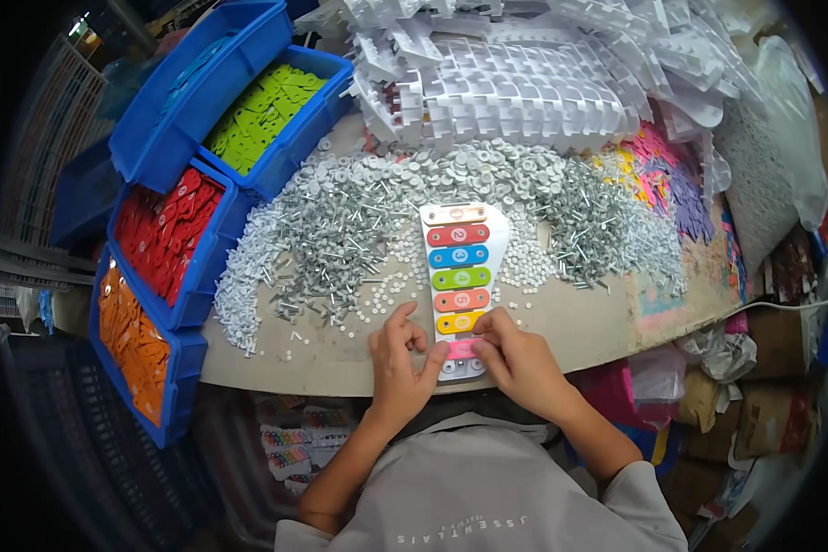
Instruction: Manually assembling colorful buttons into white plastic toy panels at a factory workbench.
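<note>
A white toy xylophone [499, 241] lies at the table's near edge, its coloured key plates running in a row toward me. My right hand [522, 356] has thumb and forefinger pinched at the right end of the nearest plate, a pink key plate [460, 350]. From the other side, the thumb of my left hand [398, 361] touches the plate's left end, while its remaining fingers are bent and held apart. Beyond the pink one sits a yellow key plate [453, 323]. Two white round pieces show at the near end of the base.
Loose screws [336, 262] and white washers [488, 168] are heaped around the xylophone on the table [340, 368]. Blue bins [189, 308] of red, orange and green plates stand left. White xylophone bases [534, 87] pile up at the back. Purple plates [690, 207] lie right.
</note>
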The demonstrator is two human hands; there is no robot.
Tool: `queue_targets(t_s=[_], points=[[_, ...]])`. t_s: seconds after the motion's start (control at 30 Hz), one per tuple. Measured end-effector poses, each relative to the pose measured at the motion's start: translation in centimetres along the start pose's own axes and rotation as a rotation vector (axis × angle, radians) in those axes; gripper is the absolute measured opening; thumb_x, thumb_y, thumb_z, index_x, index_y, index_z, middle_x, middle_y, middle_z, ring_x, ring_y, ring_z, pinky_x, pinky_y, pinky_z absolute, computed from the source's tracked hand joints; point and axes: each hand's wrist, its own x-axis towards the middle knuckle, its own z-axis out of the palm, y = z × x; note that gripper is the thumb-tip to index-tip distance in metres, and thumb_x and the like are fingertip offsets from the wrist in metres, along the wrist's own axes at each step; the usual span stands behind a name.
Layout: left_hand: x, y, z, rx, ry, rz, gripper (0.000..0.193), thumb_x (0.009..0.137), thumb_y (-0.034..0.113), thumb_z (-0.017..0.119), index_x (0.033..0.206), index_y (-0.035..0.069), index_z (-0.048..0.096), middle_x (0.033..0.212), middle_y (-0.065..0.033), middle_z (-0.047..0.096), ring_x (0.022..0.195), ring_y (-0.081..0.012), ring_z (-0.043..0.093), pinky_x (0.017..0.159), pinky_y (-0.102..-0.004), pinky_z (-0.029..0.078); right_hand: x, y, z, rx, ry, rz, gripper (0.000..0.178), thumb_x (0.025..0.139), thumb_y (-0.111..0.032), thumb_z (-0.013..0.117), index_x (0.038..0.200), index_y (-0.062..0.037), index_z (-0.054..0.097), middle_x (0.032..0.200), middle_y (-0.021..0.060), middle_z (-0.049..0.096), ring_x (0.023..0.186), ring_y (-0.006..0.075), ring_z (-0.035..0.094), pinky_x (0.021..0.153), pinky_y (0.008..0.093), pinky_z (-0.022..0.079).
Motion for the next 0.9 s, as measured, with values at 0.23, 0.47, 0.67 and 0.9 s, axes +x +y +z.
queue_targets(t_s=[0.23,0.47,0.67,0.9], points=[[0.6,0.1,0.7,0.049,0.006,0.002,0.065,0.082,0.016,0.079,0.136,0.001,0.046,0.080,-0.0016,0.052,0.080,-0.0191,0.049,0.089,-0.0380,0.035,0.3,0.8,-0.5,-0.141,0.072,0.056,0.020,0.095,-0.016,0.066,0.103,-0.0042,0.051,0.075,0.0108,0.066,0.064,0.0258,0.066,0.059,0.0360,0.049],[0.6,0.4,0.3,-0.075,0.028,-0.095,0.063,0.078,0.003,0.076,0.134,0.001,0.048,0.081,-0.0025,0.051,0.083,-0.0179,0.046,0.084,-0.0338,0.040,0.1,3.7,-2.5,0.247,-0.029,0.134,0.023,0.093,-0.020,0.070,0.086,-0.0032,0.056,0.067,0.0055,0.055,0.062,0.0109,0.052,0.057,0.0284,0.042],[-1.4,-1.8,-0.3,-0.072,0.071,0.009,0.048,0.089,0.001,0.065,0.133,0.000,0.046,0.087,-0.0022,0.053,0.080,-0.0122,0.051,0.082,-0.0270,0.044,-0.5,13.2,-15.0,-0.472,1.061,0.113,0.017,0.098,-0.012,0.055,0.101,0.0004,0.065,0.088,0.0163,0.067,0.075,0.0259,0.061,0.067,0.0374,0.046],[-1.1,-2.4,0.5,-0.077,0.093,0.038,0.032,0.098,0.003,0.052,0.129,-0.003,0.047,0.082,-0.0057,0.057,0.079,-0.0131,0.056,0.081,-0.0280,0.045,-3.1,29.8,-30.2,-0.620,1.076,0.462,0.030,0.091,-0.022,0.064,0.113,-0.0009,0.066,0.102,0.0175,0.072,0.098,0.0301,0.069,0.085,0.0394,0.053]])
